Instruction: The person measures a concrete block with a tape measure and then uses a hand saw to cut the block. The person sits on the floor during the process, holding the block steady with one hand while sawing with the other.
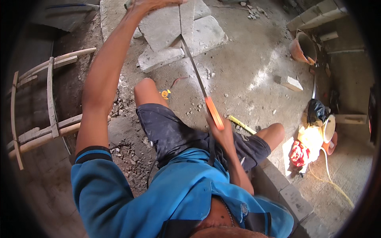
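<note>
A pale grey, lightweight masonry block (162,27) rests on other pale slabs (208,33) in front of me. My left hand (156,4) lies on the block's far part, its fingers stretched out and partly cut off by the upper rim. Between my knees, my right hand (223,134) is wrapped round the orange handle (214,113) of a handsaw. The long, narrow saw blade (196,71) slants away to the block, its far end meeting a dark straight line there. How deep the blade sits cannot be made out.
A yellow tape measure (165,94) lies near my left knee, and a yellow stick-like tool (242,125) by my right thigh. A wooden ladder-like frame (50,95) stands left. To the right are an offcut block (291,83), an orange bucket (303,47) and piled bags (309,137).
</note>
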### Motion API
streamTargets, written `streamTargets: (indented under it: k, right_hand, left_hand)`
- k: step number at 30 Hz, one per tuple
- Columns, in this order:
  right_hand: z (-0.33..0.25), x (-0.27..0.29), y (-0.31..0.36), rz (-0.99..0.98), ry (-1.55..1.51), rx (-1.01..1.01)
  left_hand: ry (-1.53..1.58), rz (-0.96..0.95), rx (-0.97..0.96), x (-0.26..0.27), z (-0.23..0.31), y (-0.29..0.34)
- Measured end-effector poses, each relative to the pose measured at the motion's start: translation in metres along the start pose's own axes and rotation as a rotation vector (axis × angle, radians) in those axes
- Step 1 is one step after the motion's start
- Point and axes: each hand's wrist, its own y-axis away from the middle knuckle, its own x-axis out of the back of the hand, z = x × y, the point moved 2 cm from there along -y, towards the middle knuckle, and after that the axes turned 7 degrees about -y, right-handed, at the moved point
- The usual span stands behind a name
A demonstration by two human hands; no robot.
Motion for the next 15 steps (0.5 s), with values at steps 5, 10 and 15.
streamTargets:
  k: [5,10,15]
  right_hand:
    - [0.002,0.001,-0.014,-0.011,0.082,-0.006]
    - [-0.011,-0.037,-0.178,-0.012,0.062,-0.08]
    - [0.015,-0.012,-0.048,-0.033,0.027,0.011]
  left_hand:
    - [-0.001,-0.014,0.004,0.009,0.005,0.004]
    - [-0.038,0.042,-0.131,-0.01,0.053,-0.018]
    - [-0.009,-0.012,-0.086,-0.005,0.021,-0.008]
